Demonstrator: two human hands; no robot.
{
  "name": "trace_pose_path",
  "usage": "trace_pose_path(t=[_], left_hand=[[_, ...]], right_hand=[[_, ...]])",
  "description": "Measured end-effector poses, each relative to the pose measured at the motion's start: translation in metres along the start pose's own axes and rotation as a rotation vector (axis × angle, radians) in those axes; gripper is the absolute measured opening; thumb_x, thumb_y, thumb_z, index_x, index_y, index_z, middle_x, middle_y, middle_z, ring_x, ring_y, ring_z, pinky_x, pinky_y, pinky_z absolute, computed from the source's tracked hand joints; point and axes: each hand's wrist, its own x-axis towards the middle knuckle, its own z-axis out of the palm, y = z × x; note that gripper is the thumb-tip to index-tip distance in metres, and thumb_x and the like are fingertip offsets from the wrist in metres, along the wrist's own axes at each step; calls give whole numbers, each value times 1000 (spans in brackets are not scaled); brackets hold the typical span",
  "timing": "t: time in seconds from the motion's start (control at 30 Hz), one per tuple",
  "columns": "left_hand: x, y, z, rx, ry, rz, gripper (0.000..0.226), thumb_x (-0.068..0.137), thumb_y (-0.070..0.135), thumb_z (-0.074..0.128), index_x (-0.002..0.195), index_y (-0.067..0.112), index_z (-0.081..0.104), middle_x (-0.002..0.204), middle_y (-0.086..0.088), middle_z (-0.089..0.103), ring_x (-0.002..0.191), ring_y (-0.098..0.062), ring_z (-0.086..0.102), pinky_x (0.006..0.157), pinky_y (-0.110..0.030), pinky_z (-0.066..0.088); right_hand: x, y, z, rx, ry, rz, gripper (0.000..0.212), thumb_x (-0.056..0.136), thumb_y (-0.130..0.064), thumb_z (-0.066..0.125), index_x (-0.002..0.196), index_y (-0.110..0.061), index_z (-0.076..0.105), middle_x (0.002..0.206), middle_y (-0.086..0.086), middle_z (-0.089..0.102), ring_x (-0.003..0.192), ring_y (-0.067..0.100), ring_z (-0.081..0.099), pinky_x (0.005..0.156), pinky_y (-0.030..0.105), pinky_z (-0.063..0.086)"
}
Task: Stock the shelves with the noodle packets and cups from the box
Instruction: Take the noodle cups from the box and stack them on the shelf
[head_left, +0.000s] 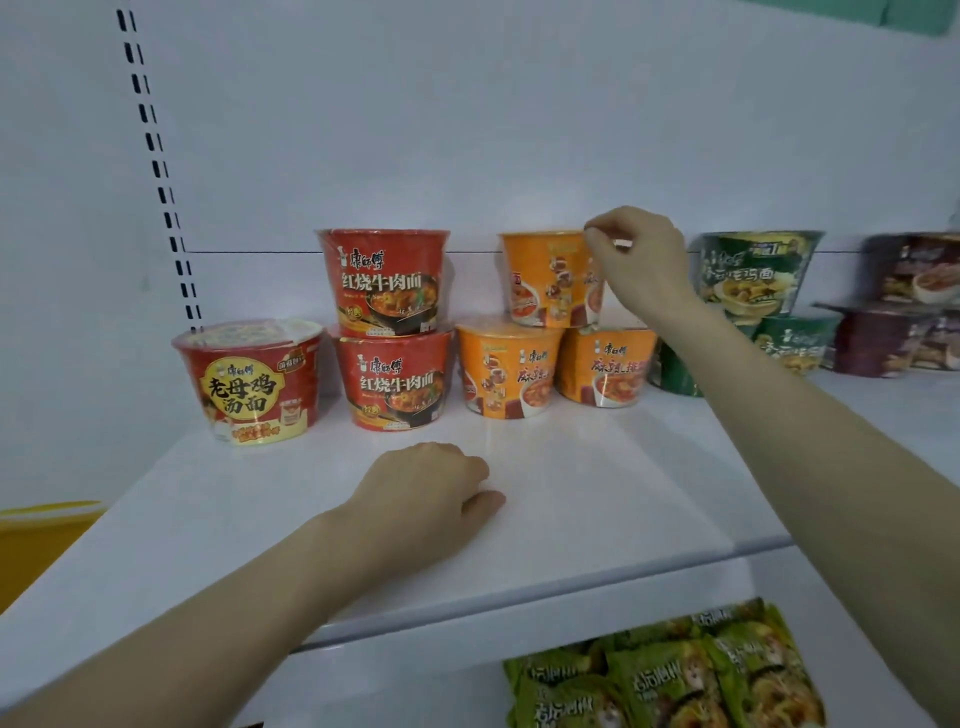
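- Orange plastic noodle cup (545, 278) stands atop two like cups at 12 o'clock on the white shelf (597, 493).
- Right hand (641, 260) hides its 3 o'clock side, fingers bunched at the rim; a pinch cannot be told.
- Left hand (426, 493) rests at 6 o'clock, fingers curled under, empty.
- Green noodle packets (675, 675) are cut off below.

1. The front of the shelf (597, 493) lies bare, and only the left hand (426, 493) rests there.
2. Along the back, the chicken cup (249, 384), stacked red cups (387, 280), lower orange cups (511, 369), green cups (753, 270) and purple cups (914, 270) block the way.
3. There is open room above the stacks.
4. The right hand (639, 254) holds the top orange cup (548, 280) by its rim, and its forearm crosses in front of the green cups.
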Motion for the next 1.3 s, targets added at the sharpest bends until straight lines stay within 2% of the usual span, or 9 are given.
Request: trace_pose_path(t=[0.17, 0.37, 0.5, 0.7, 0.87, 0.97, 1.03, 1.17, 1.3], left_hand=[[38, 21, -8, -3, 89, -2, 40, 96, 44, 36, 119, 16, 53, 117, -4, 58, 106, -22, 54, 85, -35, 47], [94, 19, -21, -133, 411, -260, 33, 95, 27, 47, 122, 8, 50, 120, -14, 44, 98, -33, 56, 80, -38, 47], [125, 13, -21, -174, 474, -380, 38, 93, 24, 52, 130, 14, 49, 124, -17, 42, 103, -36, 54, 83, -38, 45], [147, 13, -10, -129, 506, -430, 28, 92, 25, 54, 116, 15, 64, 110, -18, 54, 101, -37, 51, 81, -40, 44], [151, 17, -12, -243, 558, -331, 17, 88, 1, 56, 98, -3, 70, 97, -21, 66, 90, -34, 60, 75, -28, 40], [148, 14, -12, -284, 574, -293, 16, 86, -5, 55, 94, -5, 69, 94, -21, 68, 86, -33, 61, 72, -23, 36], [147, 8, -12, -305, 563, -283, 15, 86, -6, 54, 93, -6, 68, 93, -21, 67, 84, -30, 60, 67, -21, 37], [144, 1, -10, -351, 536, -286, 13, 88, -6, 52, 92, -6, 64, 93, -17, 64, 79, -18, 52, 62, -5, 33], [144, 0, -8, -380, 539, -322, 14, 89, -1, 53, 100, -4, 61, 101, -16, 61, 87, -19, 52, 63, -11, 35]], right_hand=[[6, 28, -14, -24, -26, 58, 27, 94, -18, 48, 114, -5, 61, 117, 9, 64, 108, 19, 57, 88, 21, 39], [37, 49, -21, -27, -207, 26, 42, 96, -33, 45, 133, -15, 44, 141, 1, 45, 128, 19, 42, 102, 31, 35], [60, 64, -13, 49, -375, -24, 48, 93, -40, 48, 135, -19, 43, 144, -1, 42, 130, 17, 41, 93, 21, 35], [76, 83, -2, 120, -454, -133, 37, 91, -43, 50, 114, -17, 62, 120, -2, 61, 108, 11, 53, 68, 10, 34], [79, 82, 3, 2, -294, -217, 43, 84, -51, 56, 99, -13, 68, 102, 2, 68, 90, 12, 57, 74, 25, 42], [79, 80, 10, -49, -225, -207, 51, 78, -60, 56, 98, -15, 68, 103, 5, 66, 94, 17, 59, 72, 28, 45], [81, 83, 11, 17, -267, -191, 50, 79, -61, 55, 99, -17, 67, 106, 3, 64, 94, 16, 58, 70, 23, 44], [81, 93, -3, 219, -472, -159, 40, 86, -45, 56, 117, -19, 59, 111, -8, 58, 102, 8, 51, 70, 10, 37], [80, 95, -9, 232, -502, -174, 35, 86, -33, 61, 117, -16, 61, 96, -13, 55, 86, 0, 50, 64, 5, 35]])
